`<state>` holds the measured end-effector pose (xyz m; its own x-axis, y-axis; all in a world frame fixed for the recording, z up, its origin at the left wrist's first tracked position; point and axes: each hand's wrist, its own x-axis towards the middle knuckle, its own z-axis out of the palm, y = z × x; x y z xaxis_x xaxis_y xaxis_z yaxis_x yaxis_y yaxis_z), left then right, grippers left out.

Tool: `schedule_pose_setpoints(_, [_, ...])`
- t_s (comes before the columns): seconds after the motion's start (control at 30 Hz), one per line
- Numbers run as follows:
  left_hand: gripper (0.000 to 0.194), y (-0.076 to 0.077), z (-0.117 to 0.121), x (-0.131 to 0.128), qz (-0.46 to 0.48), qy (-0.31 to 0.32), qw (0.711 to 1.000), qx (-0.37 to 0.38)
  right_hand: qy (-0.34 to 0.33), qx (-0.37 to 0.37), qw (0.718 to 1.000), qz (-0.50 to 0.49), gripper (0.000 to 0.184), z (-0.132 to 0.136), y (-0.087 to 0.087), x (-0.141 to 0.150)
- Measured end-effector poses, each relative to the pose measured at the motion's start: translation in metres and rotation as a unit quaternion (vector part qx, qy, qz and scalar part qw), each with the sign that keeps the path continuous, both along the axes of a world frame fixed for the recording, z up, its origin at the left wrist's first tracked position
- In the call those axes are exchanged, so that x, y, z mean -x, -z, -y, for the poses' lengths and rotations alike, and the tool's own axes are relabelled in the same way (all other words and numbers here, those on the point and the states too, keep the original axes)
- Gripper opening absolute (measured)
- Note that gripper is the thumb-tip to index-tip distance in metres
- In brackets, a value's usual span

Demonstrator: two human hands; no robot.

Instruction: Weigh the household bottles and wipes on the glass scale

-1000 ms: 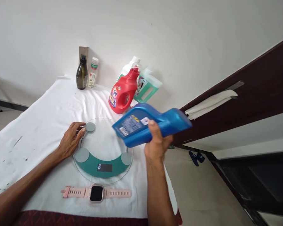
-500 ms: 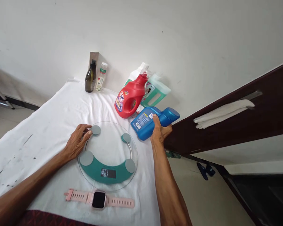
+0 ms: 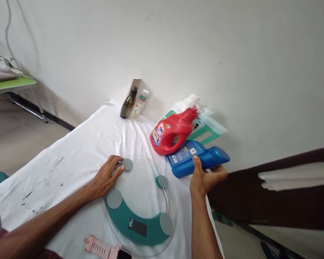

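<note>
My left hand (image 3: 106,176) grips the left rim of a round glass bathroom scale (image 3: 143,194), thumb on the glass beside a grey pad and fingers curled at the edge. The scale's green band carries a small display with faint, unreadable marks. My right hand (image 3: 203,176) holds a tilted blue bottle (image 3: 183,158) at its neck end, thumb in front and fingers behind. Part of this bottle is hidden by a red detergent bottle (image 3: 172,131). A white bottle (image 3: 192,100) and a translucent green jug (image 3: 212,127) stand behind the red one.
At the back edge of the white cloth (image 3: 83,144) are a dark pump bottle (image 3: 128,104), a clear bottle (image 3: 139,104) and a brown box (image 3: 136,83). A pink-strapped watch (image 3: 104,250) lies in front of the scale. Far left stands a green-topped table (image 3: 13,84).
My view has turned left, so the tabletop things appear farther right and lower. The blue bottle is now closer to the red bottle, partly behind it. My left hand keeps its place on the scale.
</note>
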<state>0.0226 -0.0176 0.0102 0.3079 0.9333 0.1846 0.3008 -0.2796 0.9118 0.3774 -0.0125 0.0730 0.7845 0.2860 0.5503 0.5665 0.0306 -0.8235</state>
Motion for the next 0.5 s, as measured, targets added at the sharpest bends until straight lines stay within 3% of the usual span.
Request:
schedule_pose_setpoints(0.1, [0.040,0.001,0.001,-0.001,0.004,0.005,1.000,0.001,0.044,-0.035,0.979,0.195,0.072,0.010,-0.023,0.024])
schedule_pose_setpoints(0.2, [0.041,0.001,0.003,-0.001,0.003,0.000,1.000,0.010,-0.090,-0.039,0.954,0.282,0.040,-0.016,-0.042,0.064])
schedule_pose_setpoints(0.27, [0.041,0.001,0.003,-0.001,0.005,0.003,1.000,0.018,-0.216,0.000,0.941,0.259,0.040,-0.056,-0.044,0.091])
schedule_pose_setpoints(0.33, [0.042,0.001,0.003,-0.001,0.011,0.013,1.000,0.023,-0.293,0.043,0.933,0.203,0.048,-0.107,-0.038,0.114])
schedule_pose_setpoints(0.4, [0.042,0.000,0.003,-0.001,0.019,0.022,0.999,0.027,-0.325,0.076,0.937,0.102,0.053,-0.163,-0.030,0.129])
schedule_pose_setpoints(0.5, [0.042,0.000,0.002,-0.002,0.031,0.023,0.999,0.037,-0.311,0.089,0.944,0.062,0.056,-0.243,-0.024,0.140])
